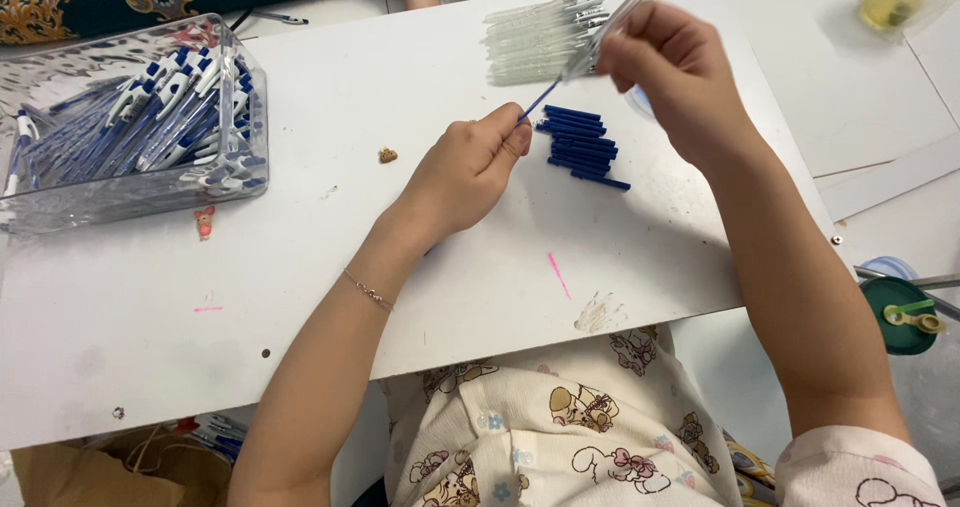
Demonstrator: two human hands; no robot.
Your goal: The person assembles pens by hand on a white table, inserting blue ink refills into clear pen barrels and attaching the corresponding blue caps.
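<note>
The left hand point(470, 167) pinches a thin blue pen refill point(537, 103). The right hand point(672, 67) holds a clear plastic pen tube point(620, 17) just above it. More short blue refills point(582, 147) lie on the white bench point(300, 267) between both hands.

Lighting bright, even, diffuse; source appears overhead, no single hard beam. White board point(300, 267) reads slightly grey toward lower left, brighter at top. Shadows soft and short: faint one under left hand point(470, 167), another beneath clear plastic bin point(130, 117). Specular glints on bin walls and on clear pen barrels point(540, 37). Right hand point(670, 67) slightly motion-blurred. Mild wide-angle stretching at frame edges; corners softer.
</note>
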